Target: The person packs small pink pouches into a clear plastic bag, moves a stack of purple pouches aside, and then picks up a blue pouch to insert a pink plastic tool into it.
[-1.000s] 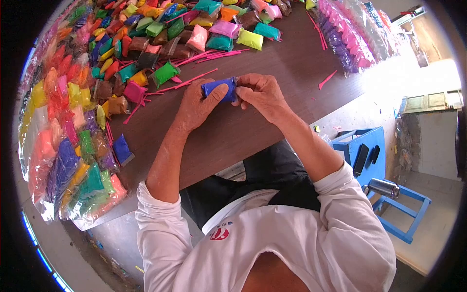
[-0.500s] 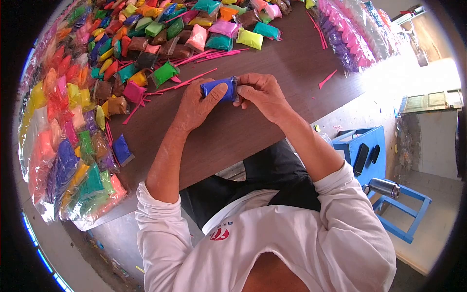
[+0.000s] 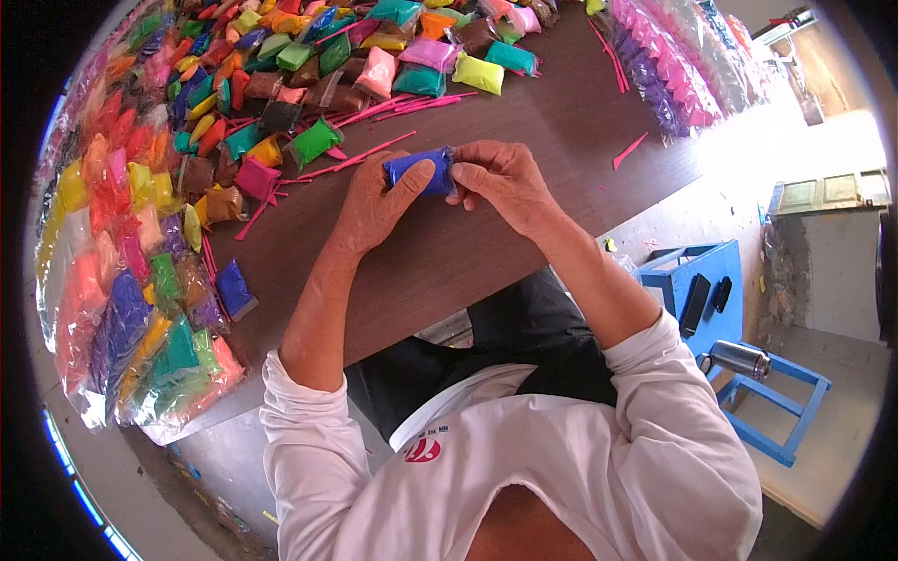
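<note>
A small blue powder packet [image 3: 416, 171] is held just above the brown table [image 3: 524, 122]. My left hand [image 3: 374, 206] grips its left end, thumb laid across the top. My right hand [image 3: 500, 182] pinches the packet's right end with the fingertips. Both hands meet over the table's middle, forearms resting toward its near edge.
Several small packets of coloured powder [image 3: 281, 75] are piled across the far left of the table, with pink sticks [image 3: 369, 154] scattered among them. Bundled bags [image 3: 122, 337] lie along the left edge. A blue stool [image 3: 725, 318] with a metal flask [image 3: 739, 360] stands at right.
My hands and the blue packet stay in nearly the same place; only the fingers of my right hand shift slightly on the packet's end.
</note>
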Tool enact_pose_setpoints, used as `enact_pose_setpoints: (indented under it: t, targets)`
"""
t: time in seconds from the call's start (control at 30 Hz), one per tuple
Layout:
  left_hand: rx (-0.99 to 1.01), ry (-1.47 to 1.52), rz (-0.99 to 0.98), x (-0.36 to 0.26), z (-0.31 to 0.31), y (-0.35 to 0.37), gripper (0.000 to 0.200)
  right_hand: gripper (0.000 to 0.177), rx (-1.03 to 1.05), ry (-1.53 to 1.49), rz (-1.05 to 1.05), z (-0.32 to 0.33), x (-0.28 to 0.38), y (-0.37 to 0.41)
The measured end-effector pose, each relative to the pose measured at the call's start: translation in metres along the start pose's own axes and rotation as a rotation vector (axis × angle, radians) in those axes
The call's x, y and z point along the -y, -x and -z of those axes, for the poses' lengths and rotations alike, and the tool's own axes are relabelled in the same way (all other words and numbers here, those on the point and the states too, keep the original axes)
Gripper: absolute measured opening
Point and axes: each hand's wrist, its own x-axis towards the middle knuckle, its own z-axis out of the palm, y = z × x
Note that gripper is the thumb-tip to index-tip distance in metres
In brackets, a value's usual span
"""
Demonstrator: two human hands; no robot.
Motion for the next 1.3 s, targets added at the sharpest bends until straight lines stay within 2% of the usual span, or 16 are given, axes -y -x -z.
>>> enact_pose_setpoints:
  t: [0.33,0.43,0.5,0.6,0.7,0.73,0.77,0.83,0.9,1.0,1.1,1.2,1.3]
  targets:
    - [0.048,-0.041,-0.024,0.0,0.004,-0.001,0.052,0.02,-0.006,0.061,-0.038,-0.004,0.002,-0.003]
    - [-0.031,-0.042,-0.017,0.003,-0.001,0.001,0.045,0.019,0.021,0.031,-0.022,0.001,-0.001,-0.002]
    - [-0.023,0.047,0.055,0.0,-0.001,0.002,0.039,0.019,0.006,0.017,-0.019,-0.002,0.002,-0.001]
    - [-0.026,0.075,0.029,-0.002,0.0,0.003,0.038,0.016,-0.103,-0.023,0.025,-0.009,-0.001,0.006]
    - [-0.09,0.158,0.117,-0.007,-0.002,0.005,0.039,0.015,-0.343,0.335,0.175,0.006,0.006,0.028]
    - [-0.063,0.171,0.11,-0.006,0.001,0.004,0.039,0.018,-0.507,0.551,0.29,0.02,0.011,0.033]
    - [-0.04,0.182,0.107,-0.004,0.005,0.003,0.039,0.024,-0.665,0.766,0.407,0.041,0.016,0.04]
    - [-0.012,0.188,0.102,0.0,0.01,0.003,0.039,0.033,-0.755,1.069,0.498,0.097,0.019,0.053]
    - [0.002,0.18,0.092,0.003,0.013,0.003,0.038,0.043,-0.734,1.276,0.465,0.149,0.021,0.069]
    - [-0.082,0.178,0.067,-0.011,0.007,0.007,0.038,0.045,-0.634,1.414,0.302,0.185,0.01,0.082]
    - [-0.039,0.218,0.108,-0.012,0.008,0.008,0.037,0.041,-0.491,1.514,0.324,0.194,-0.001,0.084]
    - [-0.075,0.23,0.098,-0.009,0.006,0.006,0.038,0.032,-0.469,1.418,0.272,0.198,0.002,0.081]
    - [-0.138,0.185,0.17,-0.004,0.004,0.007,0.039,0.024,-0.388,1.47,0.168,0.201,0.014,0.077]
